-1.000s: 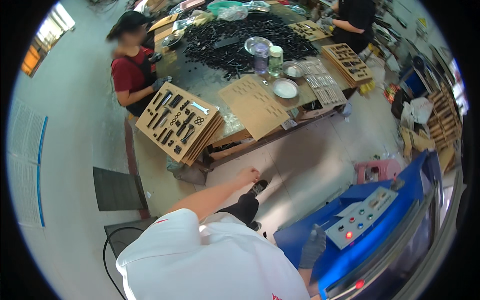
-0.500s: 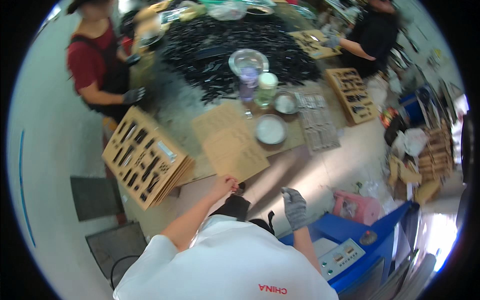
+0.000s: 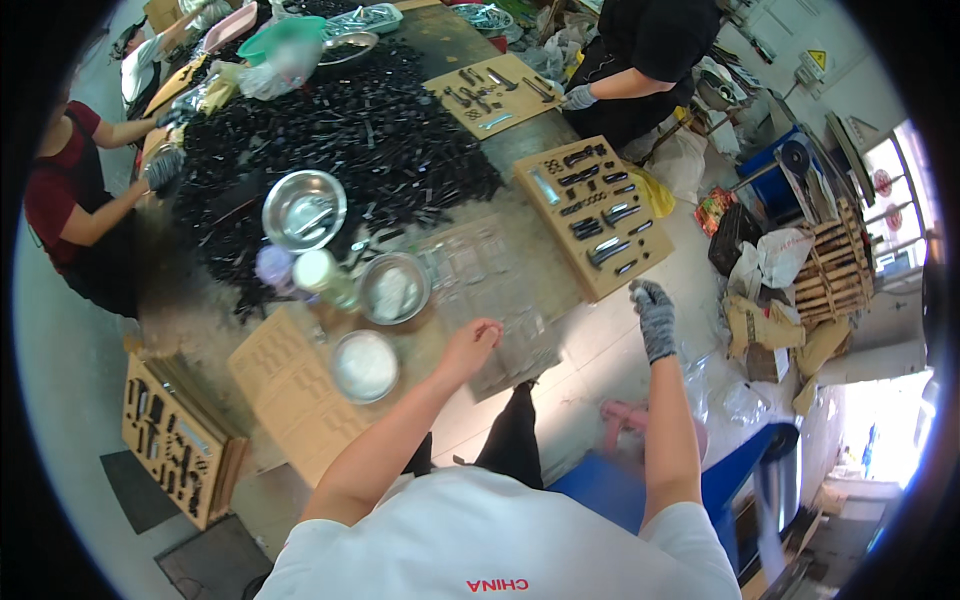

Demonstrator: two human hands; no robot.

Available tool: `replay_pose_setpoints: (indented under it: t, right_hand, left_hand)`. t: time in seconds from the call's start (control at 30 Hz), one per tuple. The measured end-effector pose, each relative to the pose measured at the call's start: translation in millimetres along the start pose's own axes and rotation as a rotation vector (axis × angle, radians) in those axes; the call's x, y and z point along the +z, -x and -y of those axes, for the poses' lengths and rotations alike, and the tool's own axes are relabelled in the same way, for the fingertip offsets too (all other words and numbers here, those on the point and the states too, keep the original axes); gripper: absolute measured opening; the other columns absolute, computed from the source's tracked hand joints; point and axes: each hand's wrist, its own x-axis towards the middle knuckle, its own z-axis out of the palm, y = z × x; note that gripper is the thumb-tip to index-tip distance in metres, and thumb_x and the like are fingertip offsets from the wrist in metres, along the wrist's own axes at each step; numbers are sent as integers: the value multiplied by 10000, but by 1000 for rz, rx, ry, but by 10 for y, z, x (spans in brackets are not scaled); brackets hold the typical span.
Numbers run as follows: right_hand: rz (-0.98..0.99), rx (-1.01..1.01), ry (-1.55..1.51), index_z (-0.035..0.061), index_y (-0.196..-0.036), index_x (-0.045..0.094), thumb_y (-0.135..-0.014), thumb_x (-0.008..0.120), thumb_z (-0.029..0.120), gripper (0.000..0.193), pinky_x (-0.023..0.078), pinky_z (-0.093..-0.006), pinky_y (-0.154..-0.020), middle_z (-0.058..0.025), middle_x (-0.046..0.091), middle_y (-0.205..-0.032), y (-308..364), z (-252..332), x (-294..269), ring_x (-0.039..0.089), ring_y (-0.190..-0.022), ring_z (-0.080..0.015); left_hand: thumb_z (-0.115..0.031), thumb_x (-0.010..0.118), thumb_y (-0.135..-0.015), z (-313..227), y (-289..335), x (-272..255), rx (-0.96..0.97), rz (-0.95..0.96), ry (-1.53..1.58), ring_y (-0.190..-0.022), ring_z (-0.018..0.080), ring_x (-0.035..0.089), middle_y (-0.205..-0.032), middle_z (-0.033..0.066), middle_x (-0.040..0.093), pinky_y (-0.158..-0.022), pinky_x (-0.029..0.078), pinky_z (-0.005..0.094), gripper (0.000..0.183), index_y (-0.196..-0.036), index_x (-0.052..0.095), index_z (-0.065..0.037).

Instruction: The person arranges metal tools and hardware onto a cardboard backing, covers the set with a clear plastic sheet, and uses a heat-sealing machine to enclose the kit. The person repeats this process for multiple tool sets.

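Observation:
My bare left hand [image 3: 472,348] hovers over the near edge of a clear plastic moulded tray [image 3: 480,290], its fingers curled in with nothing visible in them. To the right, my right hand [image 3: 654,318] wears a grey knit glove. It is just off the near corner of a stack of tan boards [image 3: 590,270], fingers bent inward and no object showing. Black and silver metal parts sit in rows on the top board. Left of my left hand stand a bowl of white material [image 3: 365,367] and a metal bowl holding something pale [image 3: 393,290].
A large heap of black parts [image 3: 340,140] covers the table's middle. A steel bowl [image 3: 305,210] and jars are beside it. One co-worker [image 3: 640,70] handles a board at far right; another [image 3: 80,210] works at left. Blue machinery [image 3: 600,490] stands near my right side.
My view has shifted rightward along the table. My left hand is now over the clear tray, and my gloved right hand has come up beside the board stack.

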Motion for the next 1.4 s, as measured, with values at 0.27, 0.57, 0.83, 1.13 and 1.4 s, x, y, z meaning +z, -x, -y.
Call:
replay_pose_setpoints:
  t: [0.27, 0.57, 0.83, 1.13, 1.4]
  right_hand:
    - [44, -189, 274, 30, -1171, 688, -1020, 660, 266, 282, 510, -335, -932, -112, 738, -1106, -3700, -875, -190, 660, -1004, -207]
    - [464, 196, -112, 20, -1103, 711, -1008, 709, 281, 278, 509, -305, -813, -23, 705, -975, -4320, -1075, 58, 570, -861, -128]
    - [426, 147, -303, 2, -1102, 725, -1010, 717, 250, 264, 515, -292, -792, -13, 711, -962, -4116, -1055, 11, 572, -845, -112]
    - [198, 183, -420, 19, -1092, 728, -1009, 721, 238, 234, 518, -281, -794, -7, 704, -952, -3117, -895, -382, 590, -850, -106]
    - [-206, 264, -659, 11, -1072, 731, -1008, 722, 219, 219, 528, -270, -737, -8, 710, -930, -988, -696, -997, 605, -802, -99]
  left_hand:
    - [-246, 472, -1119, 79, -2487, 1943, -40, -739, 250, -930, 137, 575, -1067, 69, 615, -835, 501, 314, 258, -1228, 545, -24]
    - [-274, 410, -1141, 32, -2788, 2353, -148, -991, 193, -960, 159, 516, -1051, 83, 566, -905, 461, 334, 275, -1197, 514, -26]
    - [-265, 404, -1145, -95, -2693, 2379, -85, -997, 251, -1028, 167, 506, -1104, 87, 563, -971, 432, 341, 275, -1190, 514, -16]
    - [-256, 442, -1141, -488, -2048, 1954, -14, -789, 171, -986, 134, 482, -1053, 35, 545, -944, 428, 315, 229, -1171, 533, -48]
    - [-227, 446, -1116, -935, -1213, 1494, 79, -445, -299, -989, 218, 544, -1058, 139, 604, -952, 444, 369, 265, -1128, 557, 14]
